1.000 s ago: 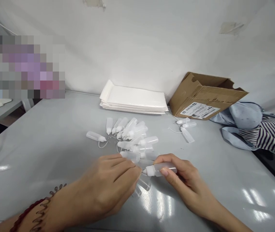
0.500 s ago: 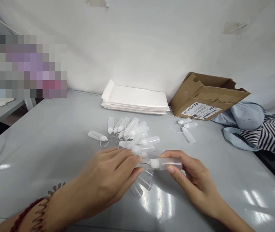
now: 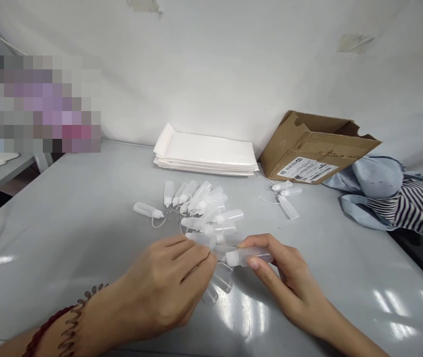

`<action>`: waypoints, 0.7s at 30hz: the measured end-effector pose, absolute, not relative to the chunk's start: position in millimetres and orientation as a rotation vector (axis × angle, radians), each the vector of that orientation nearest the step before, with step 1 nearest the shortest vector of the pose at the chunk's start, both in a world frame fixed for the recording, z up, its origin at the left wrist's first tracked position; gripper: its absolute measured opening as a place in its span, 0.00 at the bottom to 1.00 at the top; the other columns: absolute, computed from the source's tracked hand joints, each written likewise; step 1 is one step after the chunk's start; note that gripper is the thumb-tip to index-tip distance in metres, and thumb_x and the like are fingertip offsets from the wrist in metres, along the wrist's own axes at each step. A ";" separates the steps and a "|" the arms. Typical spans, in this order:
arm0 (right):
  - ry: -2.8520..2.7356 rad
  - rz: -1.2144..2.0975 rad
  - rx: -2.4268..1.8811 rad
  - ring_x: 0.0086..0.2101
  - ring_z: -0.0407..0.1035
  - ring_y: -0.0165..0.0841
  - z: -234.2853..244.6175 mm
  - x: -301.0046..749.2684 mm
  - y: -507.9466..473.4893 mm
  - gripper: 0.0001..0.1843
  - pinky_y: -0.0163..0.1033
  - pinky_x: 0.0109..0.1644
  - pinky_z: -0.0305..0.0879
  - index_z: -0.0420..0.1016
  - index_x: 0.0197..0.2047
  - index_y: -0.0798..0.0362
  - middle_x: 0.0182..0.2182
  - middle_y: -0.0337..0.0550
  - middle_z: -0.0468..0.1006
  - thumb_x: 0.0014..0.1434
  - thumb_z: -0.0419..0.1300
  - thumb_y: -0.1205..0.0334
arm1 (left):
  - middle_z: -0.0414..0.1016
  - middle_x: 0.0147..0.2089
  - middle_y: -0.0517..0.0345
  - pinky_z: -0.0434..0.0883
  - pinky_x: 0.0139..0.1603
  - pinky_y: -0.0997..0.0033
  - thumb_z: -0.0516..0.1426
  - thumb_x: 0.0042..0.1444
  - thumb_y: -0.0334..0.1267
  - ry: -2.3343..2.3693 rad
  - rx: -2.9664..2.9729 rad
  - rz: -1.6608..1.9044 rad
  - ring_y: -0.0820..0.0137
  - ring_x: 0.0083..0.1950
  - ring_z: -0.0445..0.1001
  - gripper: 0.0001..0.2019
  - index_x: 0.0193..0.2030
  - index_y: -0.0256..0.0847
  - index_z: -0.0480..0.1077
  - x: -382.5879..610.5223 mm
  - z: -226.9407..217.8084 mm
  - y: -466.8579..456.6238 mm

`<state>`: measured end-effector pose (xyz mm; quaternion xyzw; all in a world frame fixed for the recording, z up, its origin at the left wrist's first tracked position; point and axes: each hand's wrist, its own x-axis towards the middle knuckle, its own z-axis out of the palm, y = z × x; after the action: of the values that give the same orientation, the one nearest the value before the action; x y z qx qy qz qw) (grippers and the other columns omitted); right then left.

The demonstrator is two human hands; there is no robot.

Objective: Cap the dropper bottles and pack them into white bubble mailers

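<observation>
Two hands are over the bench point(image 3: 95, 188). The right hand point(image 3: 293, 280) grips one bottle point(image 3: 245, 256) on its side between thumb and fingers, its white cap point(image 3: 232, 258) pointing left. The left hand point(image 3: 177, 282) has its fingers bent in just beside that cap's tip; whether they pinch anything, I cannot tell. Two bands circle the left wrist: one brown coil point(image 3: 70, 327) and one red band point(image 3: 45, 329).

Beyond the hands lies one pile point(image 3: 202, 201) of clear bottles, at least eight, overlapping too much for an exact count. One loose bottle point(image 3: 143, 209) lies at its left, with one strap point(image 3: 155, 225) curving from it. Two clear bottles point(image 3: 223, 278) lie partly under the left hand. Three more bottles point(image 3: 288, 207) lie near the one box point(image 3: 337, 148), which bears one label point(image 3: 308, 170). One stack point(image 3: 211, 148) of white envelopes, at least three, lies by the wall point(image 3: 233, 64).
</observation>
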<state>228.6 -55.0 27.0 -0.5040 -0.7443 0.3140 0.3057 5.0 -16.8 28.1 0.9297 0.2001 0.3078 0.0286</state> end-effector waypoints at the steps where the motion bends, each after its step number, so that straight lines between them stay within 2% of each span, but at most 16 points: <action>1: -1.975 0.820 -1.334 0.19 0.60 0.26 26.7 227.7 -55.7 0.08 0.31 0.21 0.60 0.68 0.44 0.49 0.25 0.34 0.74 0.66 0.50 0.60 | 0.74 0.29 0.55 0.70 0.31 0.70 0.49 0.58 0.21 0.601 2.882 0.947 0.70 0.30 0.73 0.10 0.34 0.35 0.68 4.6 26.8 -16.9; 6: -1.987 0.761 -1.285 0.24 0.68 0.29 22.9 225.3 -59.3 0.08 0.32 0.20 0.58 0.67 0.45 0.49 0.30 0.39 0.77 0.66 0.50 0.60 | 0.75 0.31 0.51 0.68 0.29 0.67 0.51 0.56 0.20 0.533 2.895 0.924 0.68 0.29 0.71 0.08 0.37 0.31 0.69 2.3 19.9 -16.5; 11: -2.008 0.836 -1.285 0.24 0.67 0.28 21.6 229.4 -55.5 0.08 0.32 0.23 0.60 0.67 0.46 0.48 0.29 0.37 0.75 0.67 0.49 0.59 | 0.75 0.29 0.55 0.68 0.29 0.67 0.52 0.57 0.20 0.605 2.924 0.927 0.68 0.28 0.71 0.08 0.36 0.34 0.69 4.8 18.5 -15.4; 14: -2.044 0.863 -1.237 0.24 0.66 0.27 22.2 239.3 -48.3 0.12 0.31 0.26 0.63 0.66 0.49 0.47 0.27 0.34 0.72 0.69 0.45 0.58 | 0.75 0.29 0.55 0.67 0.29 0.67 0.55 0.57 0.22 0.674 2.970 0.995 0.68 0.28 0.72 0.06 0.33 0.35 0.67 5.5 20.6 -11.8; 17: -1.953 0.588 -1.283 0.23 0.63 0.27 22.6 253.7 -40.1 0.16 0.32 0.26 0.61 0.66 0.51 0.49 0.24 0.34 0.67 0.70 0.42 0.57 | 0.72 0.24 0.58 0.64 0.26 0.69 0.56 0.56 0.24 0.912 2.974 1.126 0.69 0.25 0.70 0.08 0.29 0.37 0.65 1.6 23.3 -6.4; 21: -1.808 0.143 -1.542 0.24 0.65 0.28 21.8 271.9 -27.9 0.11 0.33 0.27 0.62 0.70 0.44 0.51 0.26 0.37 0.70 0.67 0.50 0.58 | 0.62 0.17 0.64 0.56 0.22 0.72 0.53 0.55 0.27 1.490 2.927 1.106 0.74 0.18 0.62 0.12 0.22 0.41 0.58 -7.4 24.8 -0.5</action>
<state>271.9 -27.9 21.8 -0.6013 -0.7052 0.0557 0.3715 -7.4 -0.5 24.8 0.8335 0.4245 0.3149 -0.1612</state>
